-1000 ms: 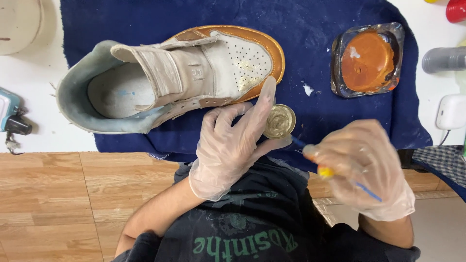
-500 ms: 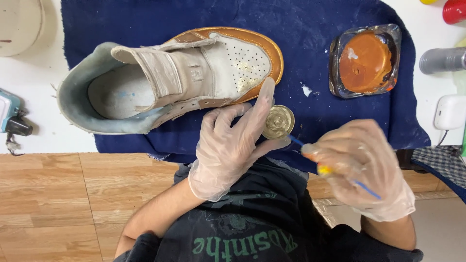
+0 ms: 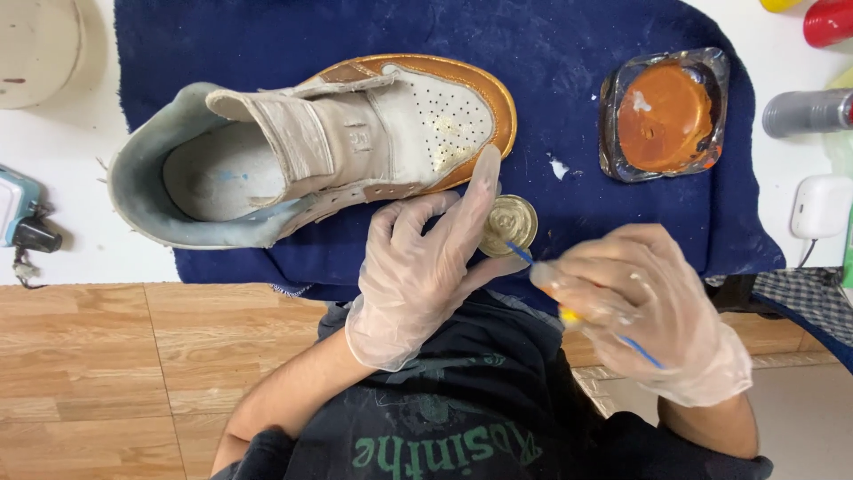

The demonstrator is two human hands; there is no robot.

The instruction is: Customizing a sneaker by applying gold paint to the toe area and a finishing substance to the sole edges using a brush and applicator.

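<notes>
— Dipping again?
— Yes. My right hand (image 3: 653, 311) pinches the blue brush (image 3: 520, 253) into the small gold jar (image 3: 508, 225), steadied by my left hand (image 3: 426, 267).
— And the sneaker (image 3: 311, 160)?
— Beyond, on the cloth (image 3: 569, 107): rim gold, toe box barely dabbed.

Small round gold tin (image 3: 508, 224) on blue cloth, just beside shoe toe, left hand's fingers (image 3: 471, 204) touching it. Grey cylindrical container (image 3: 807, 113) lying on white surface at right edge — red (image 3: 828, 21) and yellow (image 3: 780, 4) containers above, cropped.
</notes>
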